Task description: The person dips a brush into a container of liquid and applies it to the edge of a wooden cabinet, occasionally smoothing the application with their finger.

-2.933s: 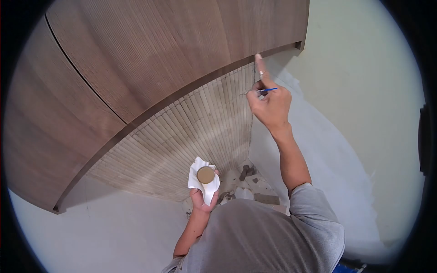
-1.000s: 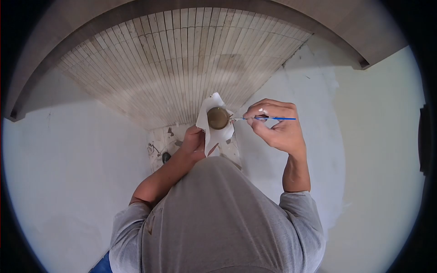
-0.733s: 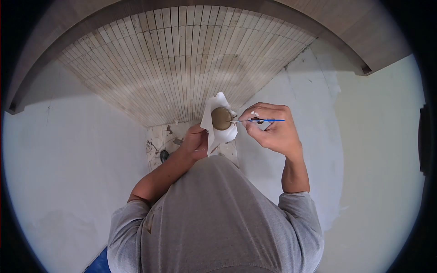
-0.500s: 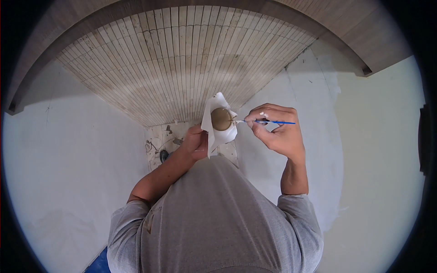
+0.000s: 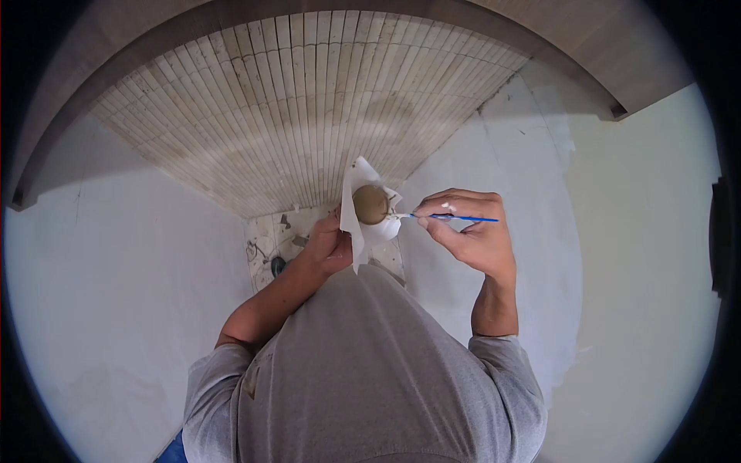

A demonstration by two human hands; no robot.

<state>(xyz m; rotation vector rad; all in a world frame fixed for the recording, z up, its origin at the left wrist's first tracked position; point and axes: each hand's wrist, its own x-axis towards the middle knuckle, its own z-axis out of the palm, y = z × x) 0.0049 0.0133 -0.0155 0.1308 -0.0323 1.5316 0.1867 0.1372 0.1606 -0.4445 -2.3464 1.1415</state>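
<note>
Holds a little round pot (image 5: 370, 204) of brown stuff in the left hand (image 5: 330, 248), with white paper (image 5: 384, 229) wrapped under and around it. Grips it from below, fingers closed on paper and pot together. Pinches a thin blue brush (image 5: 457, 219) in the right hand (image 5: 472, 235), thumb and fingers shut on the stick near its middle. Lays the brush flat and sideways, its long way running left to right, pale tip pointing left at the pot. Puts that tip just beside the pot's right edge, over the paper; cannot tell if touching or not. Sets the right hand to the right of the pot, near but apart, at about the same height. Stands close to a wall of thin tall tiles (image 5: 309, 100), under a wooden cupboard (image 5: 617, 54), with plain white wall (image 5: 116, 293) on both sides. Wears a grey shirt (image 5: 370, 370).
</note>
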